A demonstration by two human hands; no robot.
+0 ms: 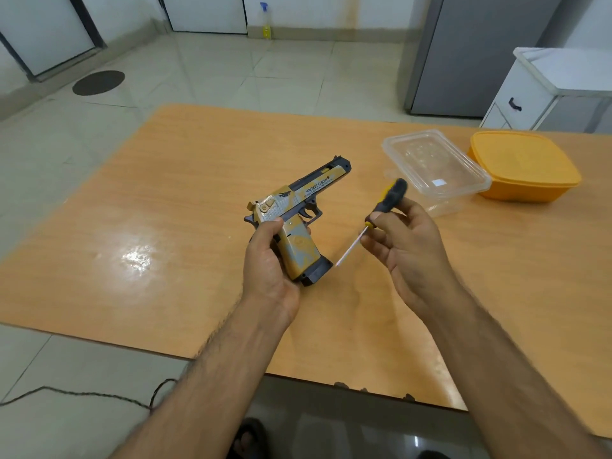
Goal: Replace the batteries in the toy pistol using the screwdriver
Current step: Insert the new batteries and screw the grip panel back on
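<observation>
My left hand [270, 256] grips the toy pistol [298, 220] by its handle above the table [159, 207], muzzle pointing far-right. My right hand [402, 240] pinches the screwdriver [377, 213] just beside it, tip angled toward the grip's base. Farther right sit a clear container [433, 167] and an orange tub [526, 167].

Toy pistol [298, 213] left of screwdriver [374, 217], above table [165, 193]; clear container [433, 167] behind right; lidded tub [526, 164] beyond.

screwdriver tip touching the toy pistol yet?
No, the bare metal tip of the yellow-and-black-handled screwdriver in the right hand hangs apart from the yellow-and-grey toy pistol, beside its black grip base.
</observation>
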